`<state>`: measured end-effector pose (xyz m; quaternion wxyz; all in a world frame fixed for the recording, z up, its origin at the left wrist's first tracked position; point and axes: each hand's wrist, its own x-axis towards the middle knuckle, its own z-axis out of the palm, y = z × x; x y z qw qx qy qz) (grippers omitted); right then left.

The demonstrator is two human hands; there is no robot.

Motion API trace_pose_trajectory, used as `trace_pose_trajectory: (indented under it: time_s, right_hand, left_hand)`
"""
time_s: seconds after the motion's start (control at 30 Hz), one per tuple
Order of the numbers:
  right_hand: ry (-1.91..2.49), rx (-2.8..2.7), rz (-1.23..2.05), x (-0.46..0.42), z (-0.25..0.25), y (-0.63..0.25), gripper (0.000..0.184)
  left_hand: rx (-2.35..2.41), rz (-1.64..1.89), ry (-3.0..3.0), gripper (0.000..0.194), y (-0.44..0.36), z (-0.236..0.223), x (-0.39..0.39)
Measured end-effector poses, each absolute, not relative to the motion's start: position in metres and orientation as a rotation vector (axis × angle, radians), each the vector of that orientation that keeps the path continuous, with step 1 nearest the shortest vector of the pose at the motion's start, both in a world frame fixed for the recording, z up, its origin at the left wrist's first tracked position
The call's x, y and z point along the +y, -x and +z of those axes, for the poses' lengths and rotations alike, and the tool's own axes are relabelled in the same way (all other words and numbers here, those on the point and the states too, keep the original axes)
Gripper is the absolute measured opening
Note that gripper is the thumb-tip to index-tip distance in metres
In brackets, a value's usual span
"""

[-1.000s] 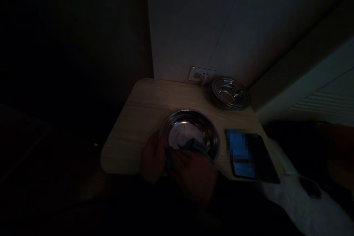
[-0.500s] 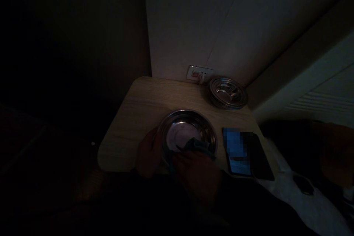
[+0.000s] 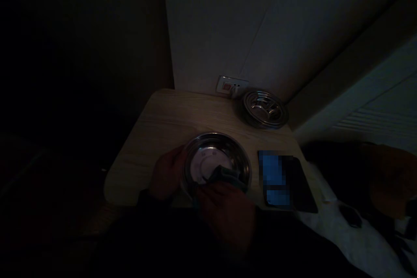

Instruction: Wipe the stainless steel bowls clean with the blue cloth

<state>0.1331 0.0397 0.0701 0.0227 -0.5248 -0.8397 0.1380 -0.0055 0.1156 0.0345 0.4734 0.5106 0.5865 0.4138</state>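
A round shiny metal bowl (image 3: 208,158) rests near the front edge of the small wooden table. My left hand (image 3: 167,173) grips the bowl's left rim, its fingers partly hidden by the side of the bowl. In my right hand (image 3: 224,210) is a dark bluish-green cloth (image 3: 228,174), pressed against the near inside of the bowl. The palm covers part of the cloth and the near rim. The scene is very dim, so fine finger detail is lost.
Several nested metal bowls (image 3: 265,110) stand at the table's back right, by a wall socket (image 3: 232,85) with a plug. A lit phone (image 3: 276,178) lies right of the bowl, on or beside a dark flat case (image 3: 304,186). White cloth (image 3: 355,243) with a dark object is farther right.
The view has shifted slightly. My left hand has slid a little along the bowl's left side, and my right hand with the cloth stays at the near inner side.
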Motion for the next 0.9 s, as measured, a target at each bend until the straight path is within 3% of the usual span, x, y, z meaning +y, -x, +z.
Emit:
trace_pose_trajectory:
  time_s: [0.33, 0.67, 0.9]
  right_hand:
    - [1.614, -2.482, 0.112, 0.033, 0.051, -0.129, 0.019]
    - [1.824, -2.418, 0.356, 0.051, 0.064, -0.094, 0.020]
    - [1.645, -2.620, 0.464, 0.053, 0.072, -0.124, 0.026]
  left_hand:
    - [1.647, 0.938, -1.152, 0.046, 0.012, 0.042, 0.109]
    - [1.669, 0.913, -1.316, 0.043, 0.005, 0.030, 0.094]
    - [1.588, 0.997, -1.226, 0.041, 0.011, 0.037, 0.102]
